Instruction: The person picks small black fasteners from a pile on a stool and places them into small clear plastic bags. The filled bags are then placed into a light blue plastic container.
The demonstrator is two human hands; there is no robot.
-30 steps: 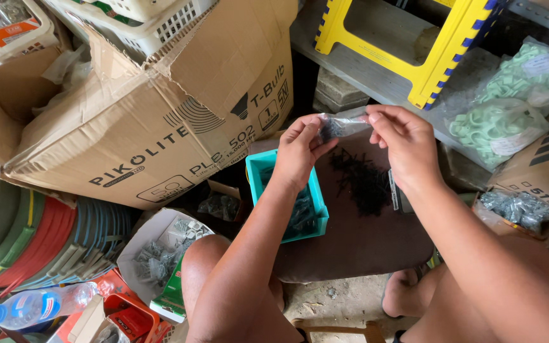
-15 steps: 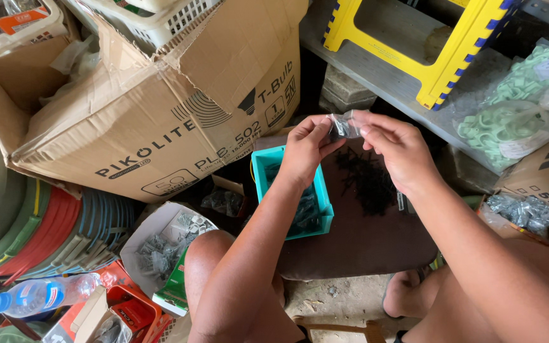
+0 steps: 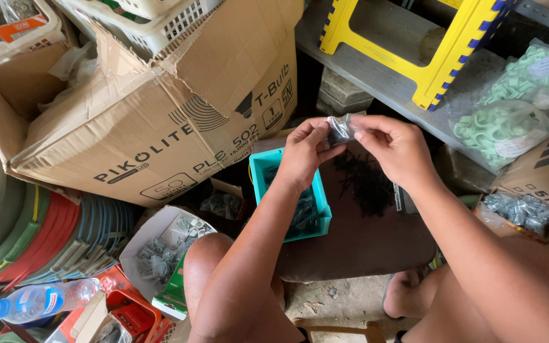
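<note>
Hands: left hand and right hand both pinch one small bag.
Done: bag looks filled.
Left: dark bits lie under right hand.

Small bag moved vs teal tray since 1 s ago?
Yes. The small bag has bunched narrower between both hands, staying just above the teal tray.

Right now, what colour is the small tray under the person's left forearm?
Teal, a plastic tray; the head view shows it.

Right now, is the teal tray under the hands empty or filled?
Partly filled: the teal tray holds small clear packets, its rim still showing above them.
</note>
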